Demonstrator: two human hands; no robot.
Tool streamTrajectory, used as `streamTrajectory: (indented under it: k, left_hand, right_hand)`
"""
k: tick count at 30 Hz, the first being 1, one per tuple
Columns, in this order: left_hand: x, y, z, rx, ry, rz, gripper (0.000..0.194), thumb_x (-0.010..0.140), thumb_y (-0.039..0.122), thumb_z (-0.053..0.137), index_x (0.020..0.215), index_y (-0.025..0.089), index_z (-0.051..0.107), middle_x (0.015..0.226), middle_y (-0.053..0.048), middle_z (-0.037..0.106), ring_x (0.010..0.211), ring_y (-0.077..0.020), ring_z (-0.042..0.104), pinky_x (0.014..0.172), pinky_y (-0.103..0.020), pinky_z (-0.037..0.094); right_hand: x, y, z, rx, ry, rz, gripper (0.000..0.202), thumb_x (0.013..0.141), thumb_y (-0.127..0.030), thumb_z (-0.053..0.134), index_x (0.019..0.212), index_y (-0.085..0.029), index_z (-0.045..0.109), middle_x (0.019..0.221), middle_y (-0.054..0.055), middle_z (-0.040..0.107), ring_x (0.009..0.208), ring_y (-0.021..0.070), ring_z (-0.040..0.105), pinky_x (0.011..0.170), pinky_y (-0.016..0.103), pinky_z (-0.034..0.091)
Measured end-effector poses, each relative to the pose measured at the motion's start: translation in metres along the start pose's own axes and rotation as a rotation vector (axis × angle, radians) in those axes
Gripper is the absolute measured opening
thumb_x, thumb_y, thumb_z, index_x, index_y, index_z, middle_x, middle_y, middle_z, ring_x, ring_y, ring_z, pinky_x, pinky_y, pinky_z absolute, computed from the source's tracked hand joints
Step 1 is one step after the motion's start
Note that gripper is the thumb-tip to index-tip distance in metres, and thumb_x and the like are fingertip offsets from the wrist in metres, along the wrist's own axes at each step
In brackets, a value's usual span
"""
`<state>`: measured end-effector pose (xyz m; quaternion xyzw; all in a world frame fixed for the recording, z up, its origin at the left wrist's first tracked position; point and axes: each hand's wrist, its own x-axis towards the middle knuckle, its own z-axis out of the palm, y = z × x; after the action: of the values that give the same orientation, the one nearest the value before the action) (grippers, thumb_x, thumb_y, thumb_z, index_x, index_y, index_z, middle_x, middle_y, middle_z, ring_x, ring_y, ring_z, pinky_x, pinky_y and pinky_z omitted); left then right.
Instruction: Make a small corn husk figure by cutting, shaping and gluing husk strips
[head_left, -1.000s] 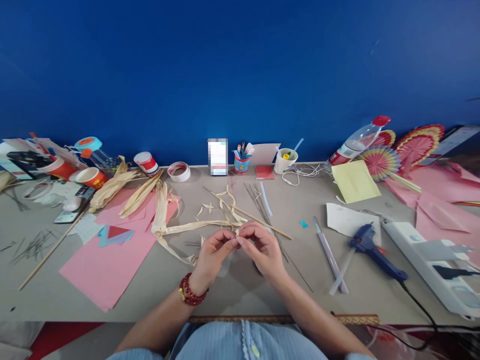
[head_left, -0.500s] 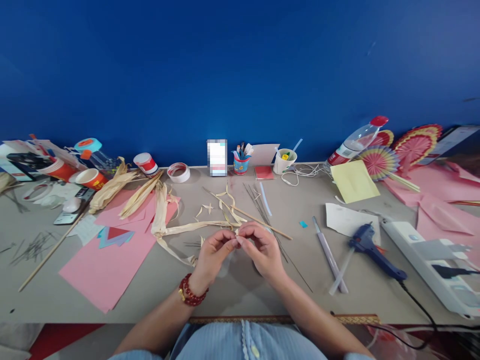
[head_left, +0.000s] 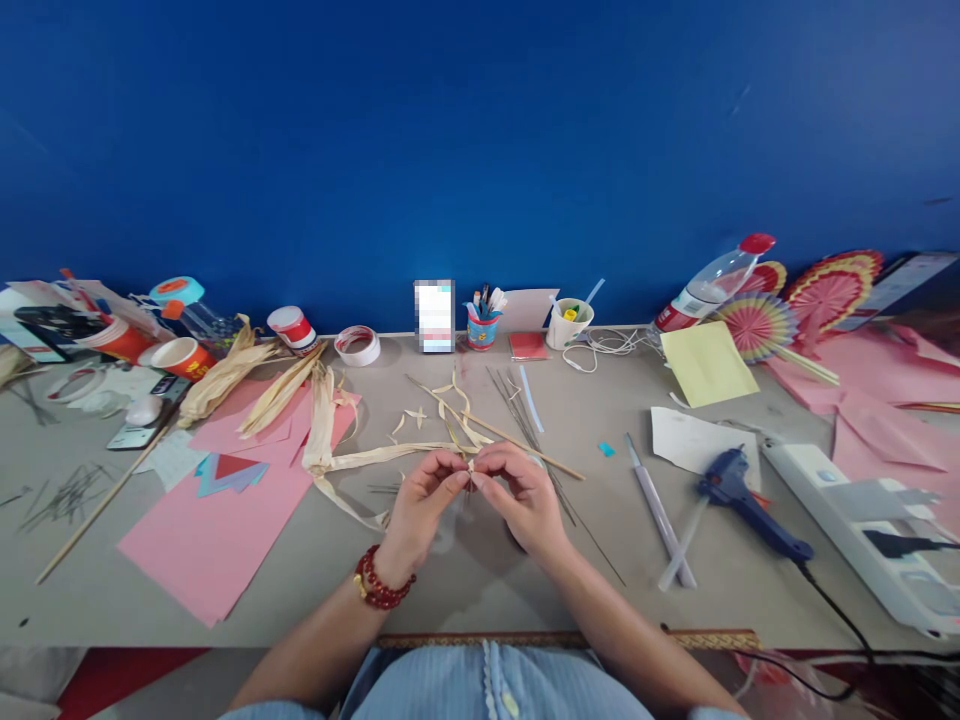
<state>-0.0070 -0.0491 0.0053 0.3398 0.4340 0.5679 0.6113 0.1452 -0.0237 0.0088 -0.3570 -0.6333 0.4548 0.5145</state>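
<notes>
My left hand (head_left: pixel 429 497) and my right hand (head_left: pixel 523 492) meet over the middle of the table. Thumb and fingers of both are pinched around a small pale piece of corn husk (head_left: pixel 471 466), mostly hidden by the fingertips. Thin dark strands show faintly just beneath it; I cannot tell what they are. Beyond the hands lie a long husk strip (head_left: pixel 390 455), loose husk scraps (head_left: pixel 412 417) and a wooden stick (head_left: pixel 525 446). Several thin wires (head_left: pixel 514 405) run beside and under my right hand.
Pink paper (head_left: pixel 217 540) and dried husks (head_left: pixel 225 375) lie on the left. Toward the right are a utility knife (head_left: pixel 660 515), a blue glue gun (head_left: pixel 750 505) and a white power strip (head_left: pixel 855 530). A phone (head_left: pixel 435 316), tape roll (head_left: pixel 358 345) and pen cup (head_left: pixel 482 327) stand along the wall.
My left hand has shifted slightly left, and the fingertips are a little farther apart, showing more of the pale piece. My right hand stays nearly in place.
</notes>
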Motion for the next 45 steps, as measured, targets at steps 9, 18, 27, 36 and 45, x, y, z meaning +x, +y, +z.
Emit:
streamTrajectory:
  k: [9, 18, 27, 36, 45]
  left_hand:
    - [0.001, 0.002, 0.002, -0.16, -0.033, -0.113, 0.02, 0.076, 0.029, 0.08, 0.082, 0.017, 0.064, 0.078, 0.001, 0.061, 0.074, -0.011, 0.057, 0.076, -0.025, 0.046]
    - [0.002, 0.002, 0.003, -0.213, -0.03, -0.155, 0.019, 0.073, 0.028, 0.082, 0.08, 0.017, 0.067, 0.075, 0.001, 0.064, 0.071, -0.0105, 0.058, 0.074, -0.024, 0.049]
    - [-0.001, -0.001, 0.0, -0.076, -0.024, -0.052, 0.014, 0.079, 0.03, 0.076, 0.082, 0.018, 0.069, 0.077, 0.0, 0.066, 0.075, -0.0117, 0.059, 0.076, -0.024, 0.048]
    - [-0.001, -0.005, -0.002, 0.03, 0.077, 0.112, 0.012, 0.08, 0.03, 0.074, 0.084, 0.02, 0.07, 0.084, -0.002, 0.066, 0.082, -0.0159, 0.059, 0.081, -0.028, 0.048]
    - [-0.001, -0.007, -0.003, 0.045, 0.084, 0.147, 0.014, 0.08, 0.032, 0.075, 0.081, 0.019, 0.069, 0.084, -0.001, 0.062, 0.079, -0.0145, 0.056, 0.075, -0.026, 0.049]
  right_hand:
    - [0.001, -0.004, -0.001, -0.043, -0.003, -0.069, 0.007, 0.089, -0.022, 0.065, 0.084, -0.023, 0.07, 0.084, 0.006, 0.067, 0.085, 0.022, 0.064, 0.077, 0.036, 0.053]
    - [-0.002, -0.006, 0.0, -0.262, 0.024, -0.202, 0.015, 0.09, -0.016, 0.06, 0.093, -0.026, 0.072, 0.088, 0.007, 0.07, 0.086, 0.0229, 0.066, 0.078, 0.039, 0.055]
    - [-0.006, -0.008, -0.001, -0.512, -0.005, -0.362, 0.029, 0.088, -0.011, 0.057, 0.107, -0.029, 0.07, 0.094, 0.008, 0.075, 0.082, 0.0246, 0.067, 0.074, 0.041, 0.054]
    - [-0.008, -0.011, 0.004, -0.366, -0.005, -0.217, 0.016, 0.088, -0.016, 0.057, 0.099, -0.025, 0.064, 0.092, 0.008, 0.071, 0.08, 0.0231, 0.066, 0.073, 0.038, 0.054]
    - [-0.011, -0.008, 0.011, -0.254, -0.03, -0.03, 0.008, 0.091, -0.018, 0.055, 0.086, -0.023, 0.06, 0.076, 0.002, 0.07, 0.068, 0.0168, 0.067, 0.059, 0.026, 0.049]
